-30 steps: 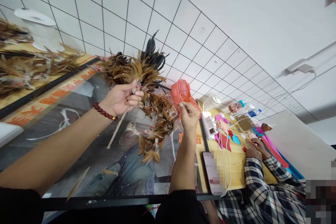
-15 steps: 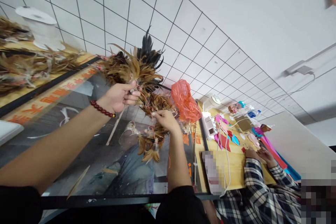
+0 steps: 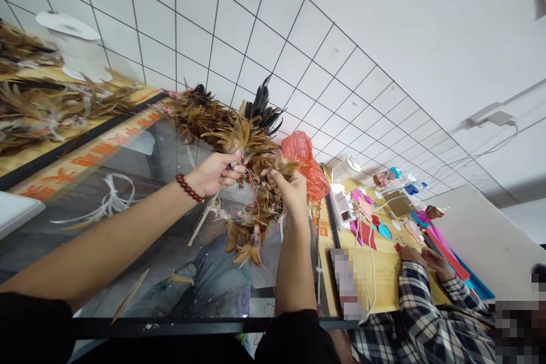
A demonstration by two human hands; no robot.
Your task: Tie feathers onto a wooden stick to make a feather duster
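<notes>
My left hand [image 3: 222, 173], with a dark red bead bracelet [image 3: 190, 188] on its wrist, is closed around the bound base of a feather bunch [image 3: 241, 131]. Brown feathers and a few black ones fan upward from it. To the right, my right hand [image 3: 290, 187] pinches a small tuft of light brown feathers [image 3: 286, 167]. Between the hands a thin red string [image 3: 256, 193] hangs down. Below lies a pile of brown feathers [image 3: 247, 233] on the glass tabletop [image 3: 170, 261]; part of it is hidden behind my right hand.
An orange-red plastic bag [image 3: 305, 162] lies behind my right hand. White plastic strips [image 3: 111, 199] rest on the glass at left. More feather bundles [image 3: 55, 105] and a white spool [image 3: 72, 45] are at far left. A co-worker in a checked shirt [image 3: 418, 296] sits at the right.
The left hand has moved right and slightly down with the feather bunch. My right hand has shifted right and up from the pile, and a small feather tuft now shows in its fingers.
</notes>
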